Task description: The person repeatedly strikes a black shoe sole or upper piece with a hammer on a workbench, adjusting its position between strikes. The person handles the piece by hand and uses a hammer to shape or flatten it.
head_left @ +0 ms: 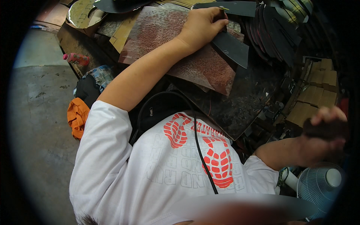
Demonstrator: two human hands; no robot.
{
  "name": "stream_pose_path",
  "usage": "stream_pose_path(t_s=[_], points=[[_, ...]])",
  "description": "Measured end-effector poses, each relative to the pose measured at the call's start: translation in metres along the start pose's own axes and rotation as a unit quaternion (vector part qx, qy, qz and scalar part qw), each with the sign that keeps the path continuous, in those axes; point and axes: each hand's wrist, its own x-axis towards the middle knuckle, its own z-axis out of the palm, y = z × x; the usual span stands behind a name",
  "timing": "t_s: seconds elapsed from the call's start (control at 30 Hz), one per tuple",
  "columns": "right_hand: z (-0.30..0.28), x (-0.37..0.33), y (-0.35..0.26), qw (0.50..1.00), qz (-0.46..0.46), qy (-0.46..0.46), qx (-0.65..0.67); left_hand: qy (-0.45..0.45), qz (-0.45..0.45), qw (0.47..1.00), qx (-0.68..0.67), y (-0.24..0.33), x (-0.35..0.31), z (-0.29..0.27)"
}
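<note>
My left hand [204, 28] is closed above a worn reddish-brown board [157, 30], its thumb and fingers pinched together. A thin yellowish tip and something dark show at its fingers, but I cannot make out what it holds. Right beside that hand lies a dark grey flat cut piece [231, 50] with a pointed corner, partly over the board. Another dark flat piece [240, 7] sits just beyond the fingers. Out at the right, my right hand [326, 123] is raised and smeared by motion, its fingers around a dark brown, blocky object [320, 130] whose kind is unclear.
Stacked dark curved pieces [275, 33] stand at the far right of the dark worktable [243, 101]. Cardboard boxes [315, 92] and a fan [318, 187] are on the right. Leftward are a pink-capped bottle [77, 59] and an orange cloth [77, 118]. A black cable [198, 150] crosses my shirt.
</note>
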Motion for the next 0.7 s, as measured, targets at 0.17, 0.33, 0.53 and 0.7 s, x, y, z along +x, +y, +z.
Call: stream_pose_path(t_s=[0.17, 0.33, 0.53, 0.7], points=[[0.021, -0.035, 0.043, 0.961, 0.087, -0.158, -0.209, 0.031, 0.238, 0.964, 0.116, 0.014, -0.003, 0.006], [0.008, -0.078, 0.102, 0.893, 0.193, -0.237, -0.331, 0.036, 0.140, 0.984, 0.102, 0.005, -0.004, 0.010], [0.024, -0.077, 0.094, 0.888, 0.164, -0.246, -0.354, 0.022, -0.217, 0.916, -0.337, -0.013, 0.011, 0.007], [0.005, -0.097, 0.115, 0.868, 0.259, -0.253, -0.339, -0.037, -0.183, 0.966, -0.182, -0.005, 0.007, 0.003]])
